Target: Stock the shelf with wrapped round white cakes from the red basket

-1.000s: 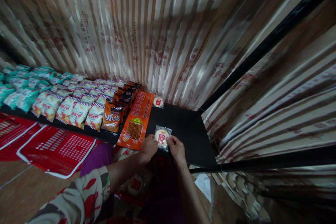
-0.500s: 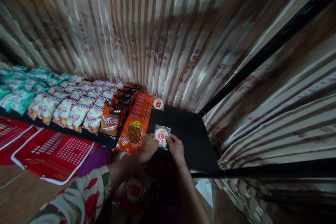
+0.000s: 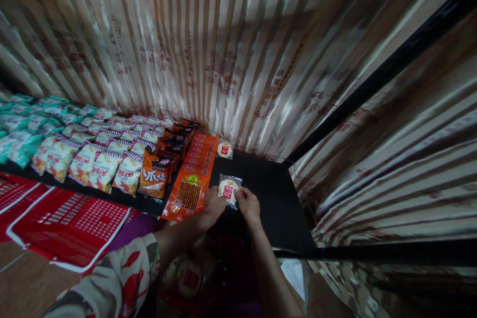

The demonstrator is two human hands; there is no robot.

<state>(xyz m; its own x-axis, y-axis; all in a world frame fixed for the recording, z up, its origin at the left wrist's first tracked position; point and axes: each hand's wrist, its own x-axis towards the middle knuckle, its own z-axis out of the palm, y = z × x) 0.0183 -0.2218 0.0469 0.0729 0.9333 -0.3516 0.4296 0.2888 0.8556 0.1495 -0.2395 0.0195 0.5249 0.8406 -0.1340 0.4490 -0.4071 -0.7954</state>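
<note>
Between my two hands is a clear packet with a round white cracker [image 3: 228,191] and a red label, flat at the black shelf [image 3: 274,203]. My left hand [image 3: 213,204] pinches its left edge, and my right hand [image 3: 247,203] pinches its right edge. A similar cracker packet [image 3: 224,149] lies farther back by the curtain. Just left of my left hand stretches a long orange snack packet [image 3: 192,176] with brown sticks showing in its window.
Orange-and-black snack bags [image 3: 153,175], white snack bags [image 3: 126,174] and green bags [image 3: 24,148] fill the shelf's left part in rows. Red baskets [image 3: 70,218] stand below. A striped curtain [image 3: 223,49] hangs behind; a black post [image 3: 372,77] slants at right. More round packets [image 3: 189,278] lie below my arms.
The view has shifted slightly, so the shelf goods appear a little farther left. Both hands still grip the cracker packet in nearly the same place on the shelf.
</note>
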